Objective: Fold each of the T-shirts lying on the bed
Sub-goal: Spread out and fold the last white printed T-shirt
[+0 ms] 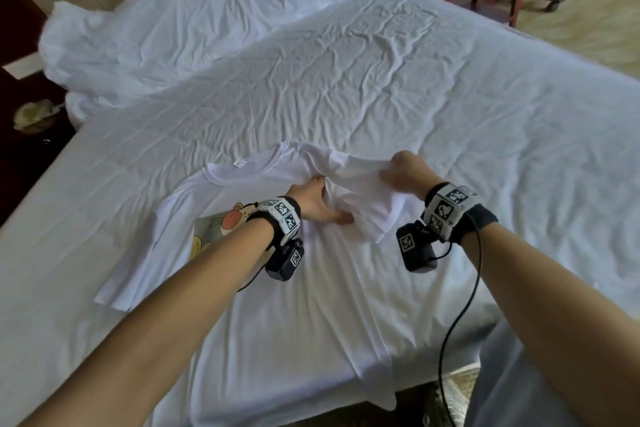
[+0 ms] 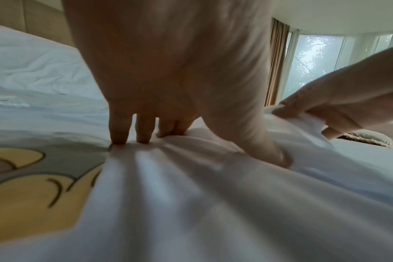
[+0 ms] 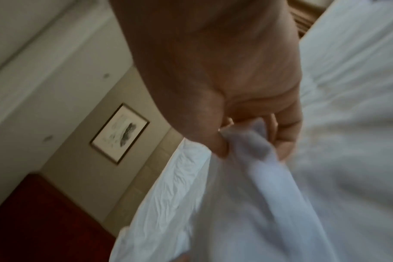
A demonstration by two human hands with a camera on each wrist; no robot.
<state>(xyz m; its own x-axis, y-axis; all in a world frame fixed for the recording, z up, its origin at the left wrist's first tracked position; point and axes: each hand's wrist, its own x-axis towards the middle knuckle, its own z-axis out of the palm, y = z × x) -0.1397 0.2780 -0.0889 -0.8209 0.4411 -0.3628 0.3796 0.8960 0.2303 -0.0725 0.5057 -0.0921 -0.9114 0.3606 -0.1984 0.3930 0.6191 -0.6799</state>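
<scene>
The white T-shirt (image 1: 277, 288) lies flat on the bed (image 1: 485, 114) directly under both hands, one side already folded in; the left hand (image 1: 317, 203) presses down on the cloth with straight fingers, and the right hand (image 1: 403, 172) pinches the sleeve (image 1: 363, 191) just beside it. To do this fold well, I'd keep the left fingertips (image 2: 119, 136) planted as the crease line and lay the sleeve back smoothly, without dragging the body
</scene>
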